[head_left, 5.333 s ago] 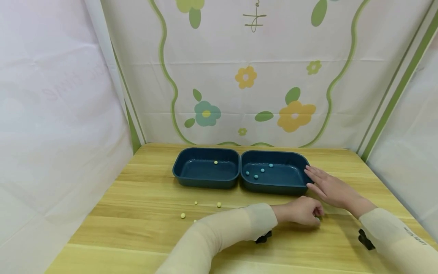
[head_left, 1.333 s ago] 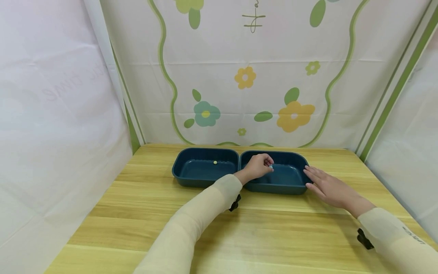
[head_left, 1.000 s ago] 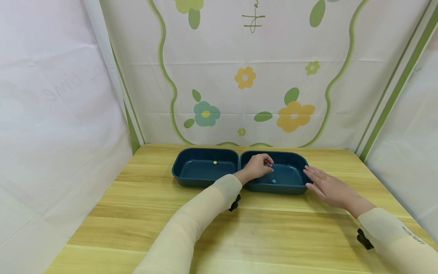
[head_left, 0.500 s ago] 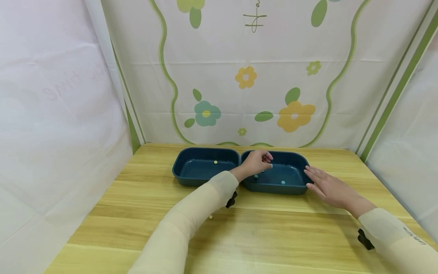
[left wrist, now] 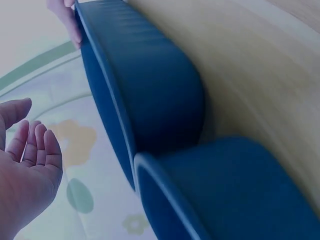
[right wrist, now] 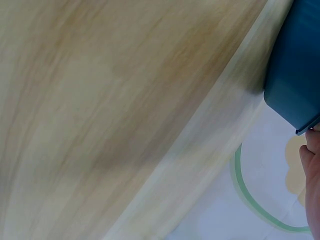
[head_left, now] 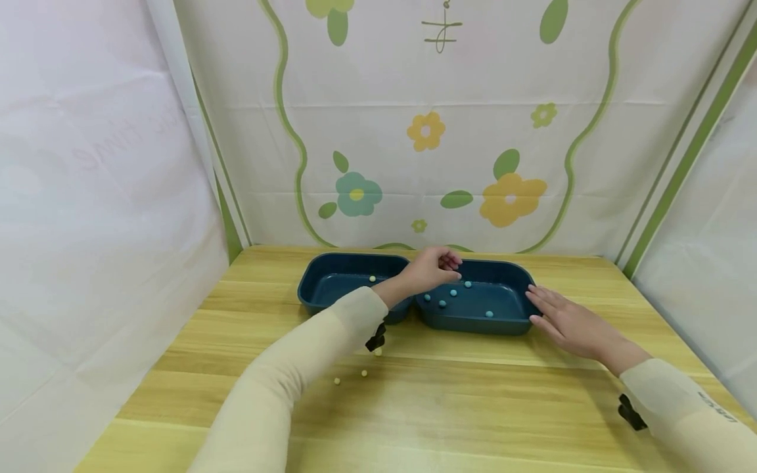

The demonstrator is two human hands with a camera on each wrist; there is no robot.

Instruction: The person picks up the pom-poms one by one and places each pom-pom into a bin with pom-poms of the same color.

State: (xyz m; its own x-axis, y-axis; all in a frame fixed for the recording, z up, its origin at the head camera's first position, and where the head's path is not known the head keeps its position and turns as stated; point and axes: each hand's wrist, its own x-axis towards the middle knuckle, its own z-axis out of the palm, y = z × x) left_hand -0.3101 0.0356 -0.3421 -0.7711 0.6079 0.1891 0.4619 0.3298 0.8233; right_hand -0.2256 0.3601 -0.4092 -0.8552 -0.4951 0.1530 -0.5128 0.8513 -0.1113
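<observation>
My left hand (head_left: 430, 269) hovers above the left end of the right-hand dark blue tray (head_left: 473, 326), its fingers loosely curled. In the left wrist view, a gap shows between its thumb and fingertips, and nothing is held. Several small blue balls (head_left: 453, 293) lie on that tray's floor, one blue ball (head_left: 489, 314) near its front wall. My right hand (head_left: 570, 326) rests straight fingers against the tray's right rim. In the left-hand dark blue tray (head_left: 313, 303), partly covered by my left forearm, sits one yellow ball (head_left: 372, 278).
On the wooden table (head_left: 473, 407) in front of the trays lie yellow balls, including one yellow ball (head_left: 364, 373) and another yellow ball (head_left: 337, 381) beside my left sleeve (head_left: 296, 368). A flowered cloth (head_left: 437, 177) hangs behind the trays.
My left hand came from the table at the right to above the right tray and let go of a blue ball, which rolled rightward inside. It has since risen leftward. My right hand stayed put.
</observation>
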